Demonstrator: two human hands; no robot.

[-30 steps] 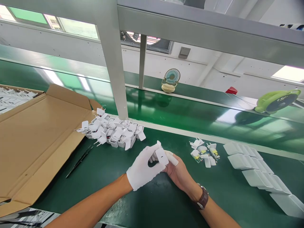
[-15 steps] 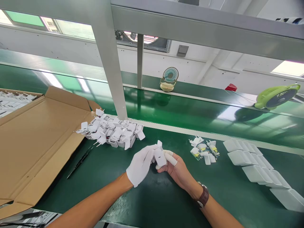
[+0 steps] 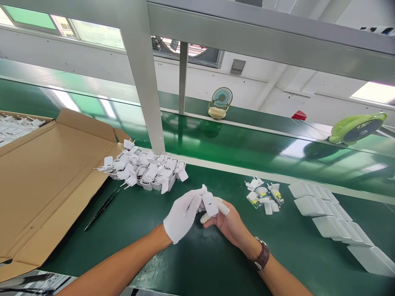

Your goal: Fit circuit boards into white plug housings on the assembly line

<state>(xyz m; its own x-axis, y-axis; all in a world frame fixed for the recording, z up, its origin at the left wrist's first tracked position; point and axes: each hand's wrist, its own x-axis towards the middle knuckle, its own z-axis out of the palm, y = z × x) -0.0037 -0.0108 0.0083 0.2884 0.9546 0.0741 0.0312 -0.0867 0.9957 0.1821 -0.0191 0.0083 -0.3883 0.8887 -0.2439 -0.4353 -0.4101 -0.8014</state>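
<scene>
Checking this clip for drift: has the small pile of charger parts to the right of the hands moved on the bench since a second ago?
No. The small pile keeps the same spacing from the row of white casings beside it; only the camera shifted slightly.

glossy white plastic charger (image 3: 210, 204)

A factory assembly line: green conveyor belt (image 3: 234, 144), piled white charger parts (image 3: 145, 168), metal frame (image 3: 145, 82).
</scene>
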